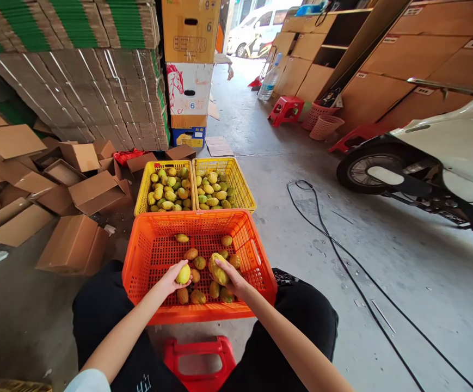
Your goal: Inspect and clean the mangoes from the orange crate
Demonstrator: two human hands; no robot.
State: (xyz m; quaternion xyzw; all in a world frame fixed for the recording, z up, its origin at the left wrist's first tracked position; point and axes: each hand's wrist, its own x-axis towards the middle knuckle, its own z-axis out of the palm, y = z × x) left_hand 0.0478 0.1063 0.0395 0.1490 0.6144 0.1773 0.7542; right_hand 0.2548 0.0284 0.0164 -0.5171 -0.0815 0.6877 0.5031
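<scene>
My left hand [176, 275] is closed around a smooth yellow oval fruit [183, 274], held over the orange crate [138, 261]. Over the right half of the same crate, my right hand [233, 276] grips yellow-green oval fruit [219, 272]; it looks like more than one piece, but the fingers hide part. Several browner, mottled fruits [197, 296] lie on the crate's slotted bottom, mostly between and around my hands. Just beyond stand two yellow crates, the left crate [141, 190] and the right crate [244, 185], both holding many yellow and green fruits.
A red plastic stool [199, 375] is between my legs. Opened cardboard boxes [73, 245] are heaped on the left, before stacked flattened cartons [77, 92]. On the right, a black cable [334, 242] crosses the floor near a parked scooter [436, 158].
</scene>
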